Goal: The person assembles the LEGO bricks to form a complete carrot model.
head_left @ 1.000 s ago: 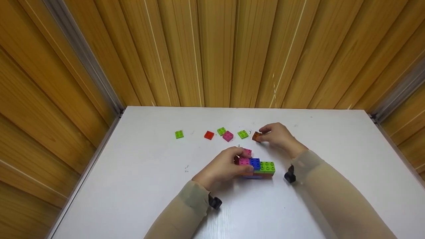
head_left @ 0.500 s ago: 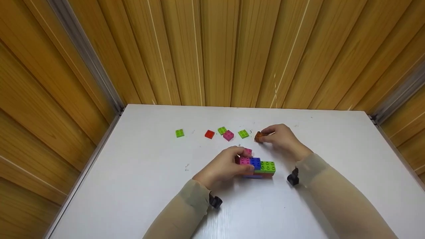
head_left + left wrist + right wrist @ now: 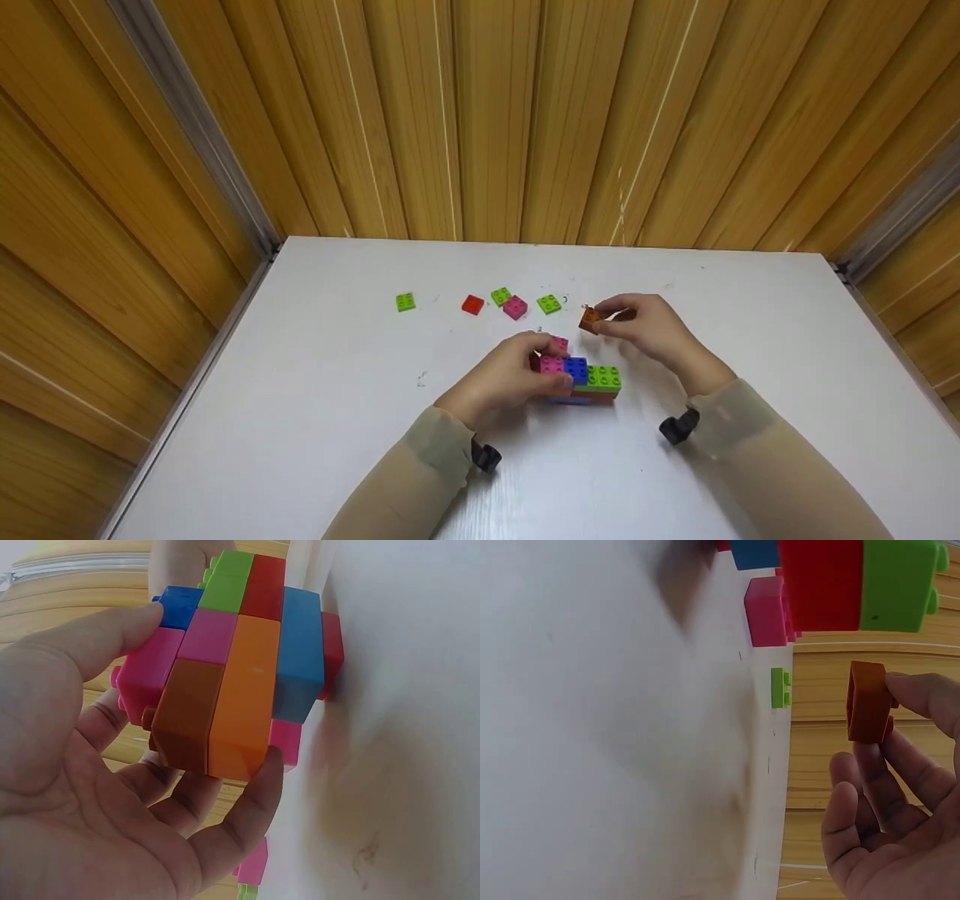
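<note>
My left hand (image 3: pixel 502 379) grips a built-up block of toy bricks (image 3: pixel 602 378), thumb on the near side and fingers round the far side. In the left wrist view its stacked layers show: an orange brick (image 3: pixel 244 694), a brown brick (image 3: pixel 187 716), a light blue brick (image 3: pixel 300 652), plus pink, green, dark blue and red ones. Back and to the right of it, my right hand (image 3: pixel 656 334) pinches a single brown toy brick (image 3: pixel 869 701) between thumb and fingers. In the right wrist view this brick is raised off the table, its studs turned toward the palm.
Loose bricks lie in a row toward the back of the white table (image 3: pixel 300 420): a green one (image 3: pixel 405 302) at left, a red one (image 3: pixel 472 304), a pink one (image 3: pixel 515 307) against another green (image 3: pixel 500 296), and a green one (image 3: pixel 549 304). Wood-patterned walls (image 3: pixel 487 120) stand behind and beside.
My right hand has lifted the brown brick from its place at the right of the row and drawn it back toward me. The left hand and the built-up block have stayed put.
</note>
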`<state>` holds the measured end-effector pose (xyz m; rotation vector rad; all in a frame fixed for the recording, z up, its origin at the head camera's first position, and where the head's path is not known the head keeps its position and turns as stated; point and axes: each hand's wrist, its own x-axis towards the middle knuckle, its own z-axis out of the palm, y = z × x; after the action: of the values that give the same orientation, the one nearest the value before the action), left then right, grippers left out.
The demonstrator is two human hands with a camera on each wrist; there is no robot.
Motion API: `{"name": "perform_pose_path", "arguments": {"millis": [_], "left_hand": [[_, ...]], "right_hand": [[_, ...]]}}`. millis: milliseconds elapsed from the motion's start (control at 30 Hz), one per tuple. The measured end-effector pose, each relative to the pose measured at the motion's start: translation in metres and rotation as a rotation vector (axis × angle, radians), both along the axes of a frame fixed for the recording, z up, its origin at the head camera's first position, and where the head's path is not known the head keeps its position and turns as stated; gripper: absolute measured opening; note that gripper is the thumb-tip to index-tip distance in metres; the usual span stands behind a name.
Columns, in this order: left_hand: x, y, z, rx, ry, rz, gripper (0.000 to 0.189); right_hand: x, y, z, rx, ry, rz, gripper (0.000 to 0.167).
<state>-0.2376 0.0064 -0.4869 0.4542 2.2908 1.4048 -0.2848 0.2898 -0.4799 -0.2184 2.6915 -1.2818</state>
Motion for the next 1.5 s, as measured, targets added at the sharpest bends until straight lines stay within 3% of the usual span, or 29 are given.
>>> {"name": "perform_pose_path", "arguments": {"millis": [433, 733, 1000, 1167, 1367, 1500], "left_hand": [[0.000, -0.001, -0.001, 0.014, 0.013, 0.005, 0.028], [0.001, 0.001, -0.003, 0.025, -0.026, 0.013, 0.028], [0.001, -0.001, -0.003, 0.070, -0.028, 0.011, 0.028], [0.001, -0.002, -0.004, 0.051, -0.021, 0.015, 0.029], [0.000, -0.001, -0.003, 0.039, 0.010, 0.000, 0.032], [0.001, -0.001, -0.001, 0.031, 0.013, -0.005, 0.034]], "right_hand": [[0.031, 0.009, 0.005, -0.142, -0.008, 0.017, 0.045], [0.053, 0.015, 0.000, -0.199, 0.001, 0.073, 0.038], [0.057, 0.016, -0.001, -0.175, 0.023, 0.201, 0.030], [0.057, 0.015, -0.006, -0.206, 0.004, 0.254, 0.032], [0.059, 0.009, -0.017, -0.305, -0.043, 0.223, 0.034], [0.063, 0.002, -0.023, -0.376, -0.094, 0.158, 0.033]]}}
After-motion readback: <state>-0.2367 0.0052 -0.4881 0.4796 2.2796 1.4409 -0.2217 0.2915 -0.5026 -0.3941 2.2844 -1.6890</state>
